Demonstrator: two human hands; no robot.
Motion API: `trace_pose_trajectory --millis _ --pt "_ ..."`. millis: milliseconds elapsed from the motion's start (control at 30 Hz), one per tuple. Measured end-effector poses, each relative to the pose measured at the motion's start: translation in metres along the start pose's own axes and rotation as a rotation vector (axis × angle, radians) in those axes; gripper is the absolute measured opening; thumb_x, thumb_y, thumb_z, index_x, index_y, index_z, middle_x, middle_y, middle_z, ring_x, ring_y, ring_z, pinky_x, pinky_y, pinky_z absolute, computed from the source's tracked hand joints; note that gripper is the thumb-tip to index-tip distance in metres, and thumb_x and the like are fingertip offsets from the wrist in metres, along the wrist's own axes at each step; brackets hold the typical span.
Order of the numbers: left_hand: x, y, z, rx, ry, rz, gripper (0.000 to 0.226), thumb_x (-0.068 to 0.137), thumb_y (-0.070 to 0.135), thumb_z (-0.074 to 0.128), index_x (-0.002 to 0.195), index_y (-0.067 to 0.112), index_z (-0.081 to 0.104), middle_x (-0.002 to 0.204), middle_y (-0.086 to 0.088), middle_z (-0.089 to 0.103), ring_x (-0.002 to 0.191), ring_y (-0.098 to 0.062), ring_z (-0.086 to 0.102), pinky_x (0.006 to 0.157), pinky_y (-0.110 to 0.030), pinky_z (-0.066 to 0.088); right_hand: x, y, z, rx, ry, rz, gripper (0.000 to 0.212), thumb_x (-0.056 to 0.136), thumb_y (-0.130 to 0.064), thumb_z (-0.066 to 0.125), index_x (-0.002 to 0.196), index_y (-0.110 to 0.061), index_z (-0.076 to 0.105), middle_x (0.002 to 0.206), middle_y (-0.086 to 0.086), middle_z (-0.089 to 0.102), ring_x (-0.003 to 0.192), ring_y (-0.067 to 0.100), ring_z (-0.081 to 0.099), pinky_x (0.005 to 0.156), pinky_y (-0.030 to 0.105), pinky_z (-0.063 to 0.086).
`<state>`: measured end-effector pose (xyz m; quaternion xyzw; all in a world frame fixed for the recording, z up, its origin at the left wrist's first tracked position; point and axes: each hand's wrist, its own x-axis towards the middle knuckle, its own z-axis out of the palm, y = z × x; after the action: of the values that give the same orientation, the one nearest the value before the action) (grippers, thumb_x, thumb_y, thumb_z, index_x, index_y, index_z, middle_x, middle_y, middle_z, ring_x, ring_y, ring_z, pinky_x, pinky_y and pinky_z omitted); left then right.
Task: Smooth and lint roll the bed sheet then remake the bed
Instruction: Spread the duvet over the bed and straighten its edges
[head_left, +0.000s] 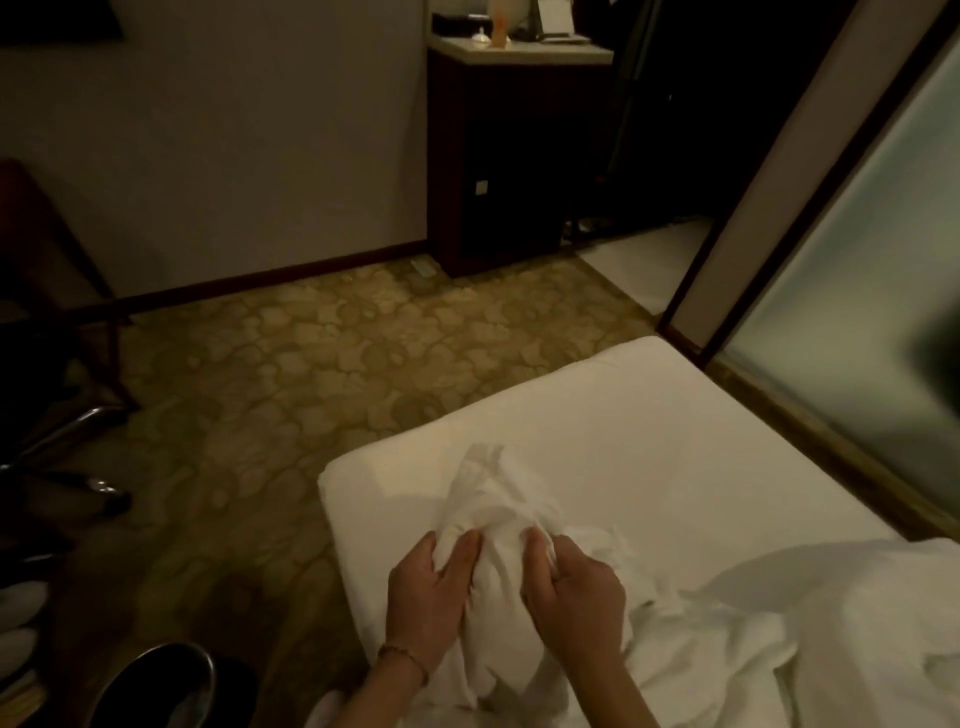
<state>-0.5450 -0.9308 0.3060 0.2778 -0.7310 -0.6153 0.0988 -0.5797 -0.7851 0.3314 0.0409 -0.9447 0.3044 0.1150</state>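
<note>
Item: bed-making, corner of the bed.

Fingers. Left hand (434, 597): fingers curled, thumb to one side, gripping a bunched wad of white sheet (491, 512). Right hand (574, 587): fingers curled tight into the same wad, just beside the left. The two hands hold it between them, near the bed's corner. A thin bracelet (402, 656) sits on the left wrist.

Sheet. Gathered into a crumpled peak that rises from the hands toward the corner; more white bedding (810, 639) lies heaped on the bed behind the right hand. Whether the wad is sheet or cover I cannot tell for sure.

Risks, as I judge them.
- Pulling the wad unevenly may drag the cloth off the corner or leave it skewed; one hand outpulling the other would cause it.
- Tight bunching may set creases that smoothing must then undo.
- The heap may pin the cloth and resist a clean spread.
- Loose cloth may slip over the bed's edge to the carpet and pick up lint.

Surface. Bed (649, 415): white, flat and bare beyond the wad, corner rounded.

Room, from the bed outward. Patterned carpet (311, 364) beside and beyond the corner. Dark cabinet (498, 156) well beyond, against the wall, small items on top, too dim to name. Frosted glass panel (841, 291) along the bed's far side. Chair frame (62, 291) well apart, across the carpet. Dim, warm light.
</note>
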Motion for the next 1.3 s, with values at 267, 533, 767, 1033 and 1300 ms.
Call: trace_pose_trajectory --millis 267,533,767,1033,1300 --pt "0.054 0.032 -0.069 -0.044 -0.132 0.058 0.037 0.085 0.053 0.066 0.073 0.018 0.067 0.071 0.009 0.07 0.071 -0.008 0.064 0.065 -0.02 0.052 0.017 -0.091 0.023 0.132 0.264 0.179 0.041 0.077 -0.04 0.046 0.051 -0.02 0.022 0.044 0.0 0.023 0.039 0.007 0.026 0.045 0.028 0.027" --pt "0.178 0.09 -0.105 -0.116 -0.244 0.199 0.044 0.08 0.065 0.059 0.075 0.022 0.066 0.073 0.009 0.069 0.07 -0.008 0.064 0.066 -0.024 0.054 0.108 -0.179 0.06 0.097 0.423 0.191 0.045 0.081 -0.039 0.049 0.053 -0.022 0.019 0.041 -0.003 0.019 0.037 0.006 0.028 0.044 0.015 0.02" --pt "0.274 0.119 -0.083 -0.147 -0.4 0.217 0.033 0.081 0.06 0.064 0.09 0.029 0.071 0.086 0.019 0.073 0.082 -0.001 0.068 0.07 -0.018 0.054 0.185 -0.191 0.09 0.063 0.517 0.239 0.046 0.084 -0.04 0.049 0.052 -0.025 0.02 0.041 -0.005 0.023 0.038 0.007 0.029 0.044 0.019 0.023" --pt "0.407 0.134 -0.022 -0.081 -0.517 0.087 0.023 0.081 0.062 0.068 0.079 0.04 0.072 0.081 0.021 0.073 0.082 -0.004 0.07 0.071 -0.024 0.055 0.311 -0.176 0.156 0.086 0.568 0.495 0.047 0.084 -0.049 0.044 0.05 -0.02 0.029 0.041 -0.002 0.035 0.041 0.012 0.04 0.046 0.03 0.032" --pt "0.574 0.163 0.035 -0.021 -0.416 -0.035 0.05 0.077 0.07 0.068 0.09 0.023 0.074 0.085 0.001 0.075 0.085 -0.022 0.069 0.075 -0.04 0.059 0.476 -0.184 0.231 -0.052 0.489 0.486 0.048 0.091 -0.052 0.047 0.054 -0.024 0.034 0.045 -0.004 0.045 0.043 0.011 0.043 0.05 0.029 0.037"
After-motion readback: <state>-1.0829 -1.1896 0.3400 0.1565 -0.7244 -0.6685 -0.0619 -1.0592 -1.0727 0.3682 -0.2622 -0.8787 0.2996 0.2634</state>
